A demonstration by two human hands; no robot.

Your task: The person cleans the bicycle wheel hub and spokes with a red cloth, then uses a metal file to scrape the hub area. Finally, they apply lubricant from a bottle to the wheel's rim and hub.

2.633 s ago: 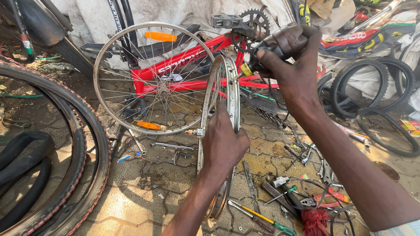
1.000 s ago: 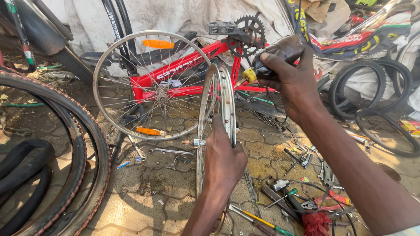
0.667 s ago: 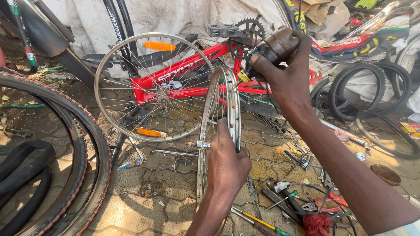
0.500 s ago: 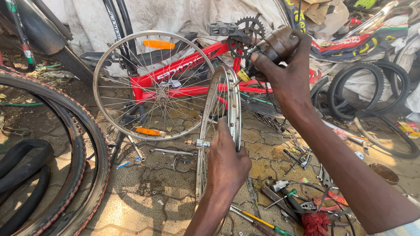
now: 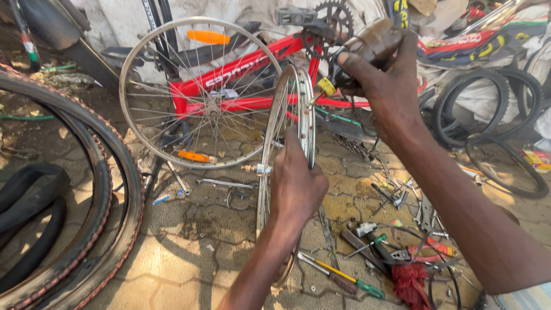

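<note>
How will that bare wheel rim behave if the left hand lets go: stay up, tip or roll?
Probably tips: the bare wheel rim stands on edge on the paving, steadied only by the left hand. Likely rolls if pushed, being round with no tyre. Thin metal hoop and spokes suggest it is light and stiff. The right hand works a tool at its top, adding little support.

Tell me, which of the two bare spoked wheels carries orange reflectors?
The larger silver spoked wheel leaning on the red bicycle frame; the rim gripped by the left hand has none.
</note>
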